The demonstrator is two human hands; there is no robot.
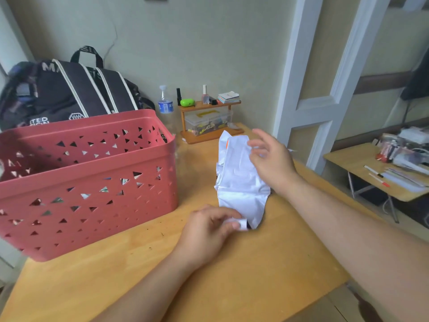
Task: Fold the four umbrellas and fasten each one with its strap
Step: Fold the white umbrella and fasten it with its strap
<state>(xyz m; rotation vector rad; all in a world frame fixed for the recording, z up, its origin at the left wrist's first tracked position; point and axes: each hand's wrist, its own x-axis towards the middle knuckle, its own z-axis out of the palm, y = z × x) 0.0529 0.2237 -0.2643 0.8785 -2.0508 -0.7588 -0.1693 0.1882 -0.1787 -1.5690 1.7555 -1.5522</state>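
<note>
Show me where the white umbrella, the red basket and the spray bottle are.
white umbrella (241, 177): head view, middle of the folded cloth.
red basket (92, 182): head view, front wall.
spray bottle (165, 103): head view, blue label.

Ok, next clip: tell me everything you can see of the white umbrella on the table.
The white umbrella lies collapsed on the wooden table, lengthwise away from the person, right of the red basket. Its canopy looks like thin, crumpled white fabric, loosely bunched rather than rolled tight, with an orange patch near the far end and a dark part showing at the near end. The left hand pinches the fabric at the near end; the right hand, fingers spread, is over the far half. No fastened strap is visible.
</note>
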